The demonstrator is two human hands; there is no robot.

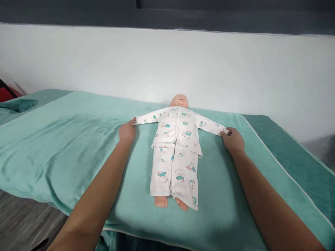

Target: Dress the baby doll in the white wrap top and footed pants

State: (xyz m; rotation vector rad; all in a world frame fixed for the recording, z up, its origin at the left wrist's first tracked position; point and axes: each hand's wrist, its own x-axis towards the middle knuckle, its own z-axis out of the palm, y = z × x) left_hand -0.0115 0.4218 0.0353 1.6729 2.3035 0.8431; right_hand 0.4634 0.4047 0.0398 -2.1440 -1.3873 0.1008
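Note:
A baby doll (180, 100) lies on its back, its head toward the wall and its bare feet (161, 201) toward me. It wears a white printed jacket (176, 125) and matching trousers (183, 167). Both sleeves are stretched out sideways. My left hand (127, 131) pinches the cuff at the end of the sleeve on the left. At the opposite cuff, my right hand (233, 140) has thumb and fingers closed on the sleeve end. The doll's hands are hidden in the cuffs or behind my fingers.
A light green blanket (78, 139) covers the bed under the doll, with wrinkles on the left. Darker green cloth (288, 146) shows at the right. Behind stands a white wall (131, 62). Grey wood-look floor (23, 219) is at lower left, and something red (6, 94) at far left.

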